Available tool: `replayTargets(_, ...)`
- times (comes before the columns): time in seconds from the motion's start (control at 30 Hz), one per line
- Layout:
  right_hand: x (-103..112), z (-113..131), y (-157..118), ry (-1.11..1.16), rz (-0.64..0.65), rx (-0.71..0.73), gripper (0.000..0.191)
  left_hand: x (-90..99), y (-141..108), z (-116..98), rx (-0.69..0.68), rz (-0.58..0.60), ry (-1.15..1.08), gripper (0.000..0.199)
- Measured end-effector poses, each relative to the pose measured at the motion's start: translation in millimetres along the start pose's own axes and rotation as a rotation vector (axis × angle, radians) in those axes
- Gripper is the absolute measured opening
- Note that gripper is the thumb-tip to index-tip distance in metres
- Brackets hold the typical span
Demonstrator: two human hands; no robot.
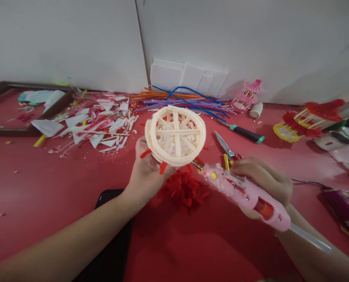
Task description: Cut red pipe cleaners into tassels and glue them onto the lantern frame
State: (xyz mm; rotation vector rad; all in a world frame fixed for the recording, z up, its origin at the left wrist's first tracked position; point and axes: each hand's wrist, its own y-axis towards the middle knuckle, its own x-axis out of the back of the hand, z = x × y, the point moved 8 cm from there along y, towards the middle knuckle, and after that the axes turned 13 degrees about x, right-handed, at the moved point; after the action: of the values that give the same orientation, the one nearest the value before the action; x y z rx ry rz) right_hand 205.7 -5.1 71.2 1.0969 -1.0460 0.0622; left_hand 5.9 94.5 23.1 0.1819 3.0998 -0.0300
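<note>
My left hand [151, 166] is closed round a cream wheel-shaped craft piece [177, 135] with crossed spokes, its round face turned up towards me. Short red strips [163, 167] stick out around its lower edge. In my right hand [261, 182] is a pink hot glue gun [239, 190], a clear glue stick poking from its back end. The gun's metal nozzle [197, 165] reaches the lower right rim of the piece; whether it touches cannot be told. Beneath, on the red table, lies a heap of red cut strips [188, 190].
Scissors [226, 145] and a green-and-black-handled tool [246, 134] lie right of centre. Pipe cleaners [186, 102] and white scraps [104, 121] spread along the back. Small pagoda-like models [309, 119] stand at right. A dark flat device [112, 235] lies under my left arm.
</note>
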Motion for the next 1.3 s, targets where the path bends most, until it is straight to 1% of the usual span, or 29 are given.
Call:
replayTargets(0.23,-5.1,-3.9,-7.1,-0.008,-0.069,-0.012,0.011,3.3,-0.1,1.6,0.006,-0.025,-0.008,0.065)
replayTargets(0.43,-5.3,-2.8,-6.2,-0.035,-0.052,-0.014,0.008,6.1,-1.2,3.4,0.034,-0.058,-0.023,0.064)
replayTargets(0.6,-6.7,-2.9,-5.8,-0.062,-0.028,-0.013,0.012,4.2,-0.8,0.5,0.005,-0.043,-0.007,0.065)
replayTargets(0.73,-8.7,-3.6,-6.5,-0.044,-0.028,-0.01,0.011,4.0,-0.4,1.5,0.015,-0.029,-0.005,0.068)
replayTargets(0.83,-6.5,-3.1,-6.6,-0.06,-0.052,-0.004,0.01,4.9,0.2,4.7,0.034,-0.03,-0.009,0.065)
replayTargets(0.97,-6.9,-4.1,-6.1,-0.052,-0.029,-0.023,0.012,7.4,0.7,6.4,0.038,-0.065,-0.005,0.063)
replayTargets(1.1,-6.1,-3.9,-6.1,-0.026,-0.039,-0.023,0.011,7.6,1.1,7.6,0.049,-0.07,-0.006,0.062)
replayTargets(1.3,-7.5,-5.1,-9.0,-0.073,-0.03,-0.024,0.011,8.7,2.1,11.0,0.049,-0.069,-0.028,0.057)
